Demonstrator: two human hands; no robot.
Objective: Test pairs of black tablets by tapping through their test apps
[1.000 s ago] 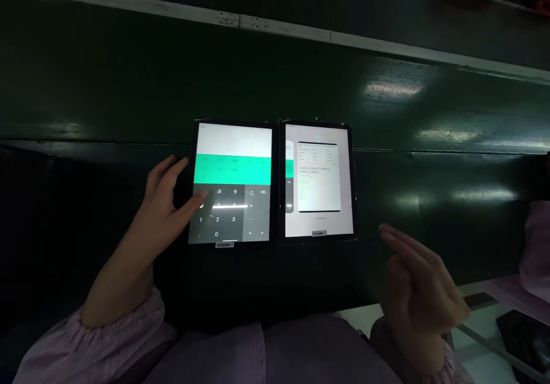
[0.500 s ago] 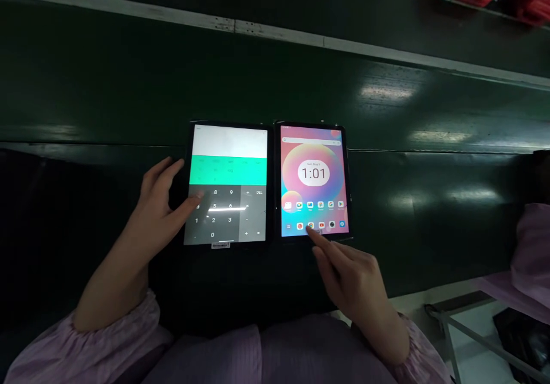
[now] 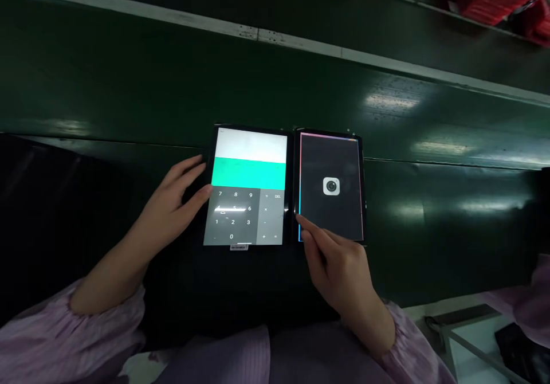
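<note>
A dark green desk (image 3: 399,126) carries two tablets lying side by side, almost touching. The left tablet (image 3: 249,146) shows a calculator, and the person's left hand (image 3: 169,200) rests open against its left edge, not gripping it. The right tablet (image 3: 330,212) is dark but for a camera-app icon (image 3: 331,186) (white, rounded, centred). The open right hand (image 3: 335,269) touches its lower-left edge with the index fingertip (image 3: 298,216).

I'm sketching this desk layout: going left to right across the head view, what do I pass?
left hand → calculator tablet → tablet showing a camera icon
</note>
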